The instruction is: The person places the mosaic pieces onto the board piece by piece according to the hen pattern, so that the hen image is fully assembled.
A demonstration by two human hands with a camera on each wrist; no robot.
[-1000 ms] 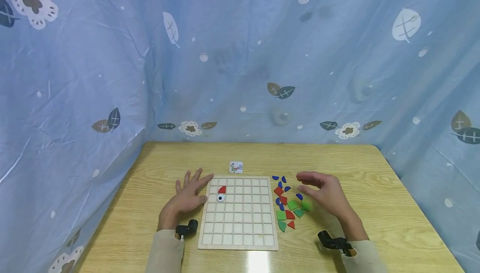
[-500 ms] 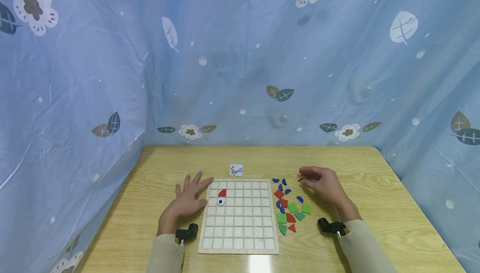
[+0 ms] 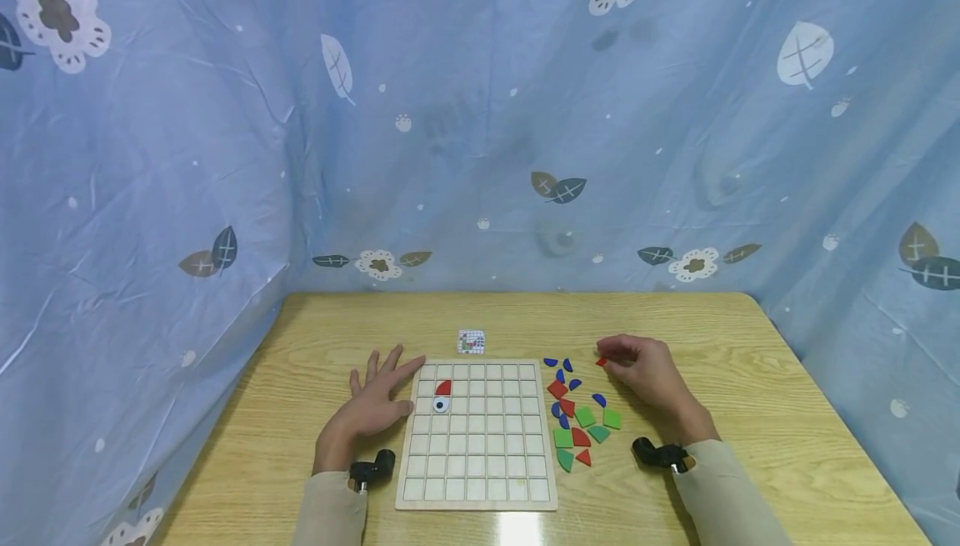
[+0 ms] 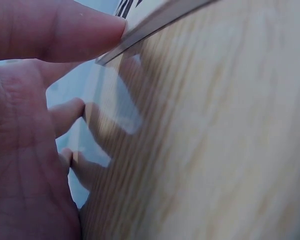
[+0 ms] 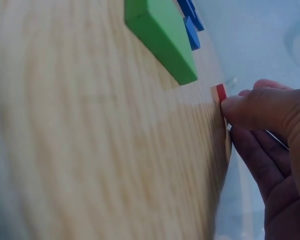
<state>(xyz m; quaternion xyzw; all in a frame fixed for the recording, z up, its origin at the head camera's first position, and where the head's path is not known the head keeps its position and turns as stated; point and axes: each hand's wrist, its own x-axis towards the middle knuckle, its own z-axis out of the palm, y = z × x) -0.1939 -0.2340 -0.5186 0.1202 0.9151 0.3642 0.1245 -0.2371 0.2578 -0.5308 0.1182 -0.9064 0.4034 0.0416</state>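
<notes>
In the head view a pale wooden grid board [image 3: 476, 433] lies flat on the table. It bears a red quarter-circle tile [image 3: 444, 388] and a white round tile with a black dot [image 3: 441, 405] just below. My left hand [image 3: 372, 402] lies with spread fingers at the board's left edge, its thumb [image 4: 97, 37] touching the rim. To the right, my right hand [image 3: 641, 367] pinches a small red tile [image 5: 220, 93] between thumb and fingertips at the tabletop. The fingers hide most of that tile, so its shape cannot be told.
Right of the board lie loose tiles: blue half-circles [image 3: 598, 400], green squares [image 3: 612, 418], green rounded tiles [image 3: 565, 460] and red tiles [image 3: 557, 389]. A small printed card [image 3: 471, 341] lies beyond the board. A blue patterned curtain [image 3: 480, 112] surrounds the wooden table [image 3: 337, 321].
My right hand's fingers have closed from a wide gap onto the red tile, which now shows at the fingertips. A green square that was blurred below that hand is now still. The left hand stays put.
</notes>
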